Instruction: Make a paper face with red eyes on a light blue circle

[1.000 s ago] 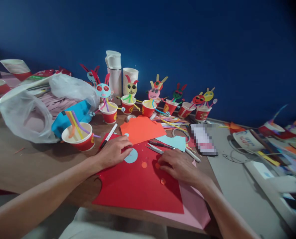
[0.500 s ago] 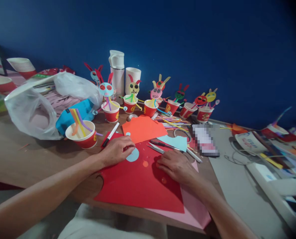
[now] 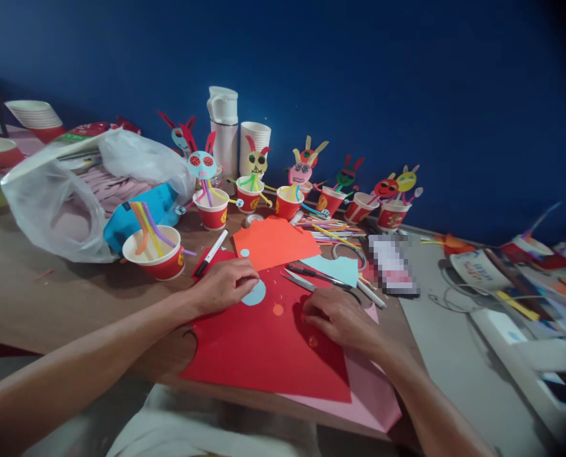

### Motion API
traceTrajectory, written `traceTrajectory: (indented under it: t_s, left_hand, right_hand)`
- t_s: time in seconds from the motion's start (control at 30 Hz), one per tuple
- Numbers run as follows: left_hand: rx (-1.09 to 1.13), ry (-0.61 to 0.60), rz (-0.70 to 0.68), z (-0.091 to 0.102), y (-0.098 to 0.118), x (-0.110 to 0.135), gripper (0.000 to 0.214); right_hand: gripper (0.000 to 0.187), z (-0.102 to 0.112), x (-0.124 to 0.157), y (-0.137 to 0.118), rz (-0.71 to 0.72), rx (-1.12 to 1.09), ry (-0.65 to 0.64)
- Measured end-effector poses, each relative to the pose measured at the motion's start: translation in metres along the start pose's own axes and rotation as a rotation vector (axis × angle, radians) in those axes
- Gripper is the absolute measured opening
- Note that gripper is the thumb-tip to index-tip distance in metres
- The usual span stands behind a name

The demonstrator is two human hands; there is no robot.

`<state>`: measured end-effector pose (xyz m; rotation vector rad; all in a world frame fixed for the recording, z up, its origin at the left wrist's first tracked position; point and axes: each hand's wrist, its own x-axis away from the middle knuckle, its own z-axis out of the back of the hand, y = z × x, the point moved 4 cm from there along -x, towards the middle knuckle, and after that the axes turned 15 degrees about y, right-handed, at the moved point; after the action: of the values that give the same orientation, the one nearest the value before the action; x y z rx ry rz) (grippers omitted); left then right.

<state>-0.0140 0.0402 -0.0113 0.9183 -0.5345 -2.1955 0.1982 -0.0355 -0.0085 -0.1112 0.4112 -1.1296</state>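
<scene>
Here, the light-blue disc [image 3: 255,294] lies near eleven o'clock on the red sheet [image 3: 263,355]. The left hand [image 3: 224,285] curls loosely at the disc's ten o'clock, the right hand [image 3: 337,315] past three; whether either grasps anything cannot be told. Light fingertip pressure should best keep the disc flat.

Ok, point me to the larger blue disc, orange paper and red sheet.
Larger blue disc [image 3: 255,294]: head view, visible middle.
Orange paper [image 3: 276,245]: head view, middle.
Red sheet [image 3: 266,349]: head view, bare lower area.

Craft workspace: red paper [image 3: 268,358], scissors [image 3: 300,281], cup puppets [image 3: 210,209]
</scene>
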Motion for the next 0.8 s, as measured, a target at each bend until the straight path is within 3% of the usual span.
traceTrajectory:
  t_s: [0.53,0.67,0.8]
  left_hand:
    - [0.134,0.057,0.036,0.005,0.008,0.000,0.021]
    - [0.306,0.032,0.283,0.004,0.017,-0.001,0.018]
    - [0.583,-0.209,0.676,-0.007,0.030,0.006,0.023]
  right_hand:
    - [0.007,0.007,0.000,-0.004,-0.026,-0.130,0.028]
    - [0.007,0.012,-0.001,-0.010,0.059,-0.195,0.293]
    - [0.008,0.023,0.005,-0.027,0.269,-0.115,0.601]
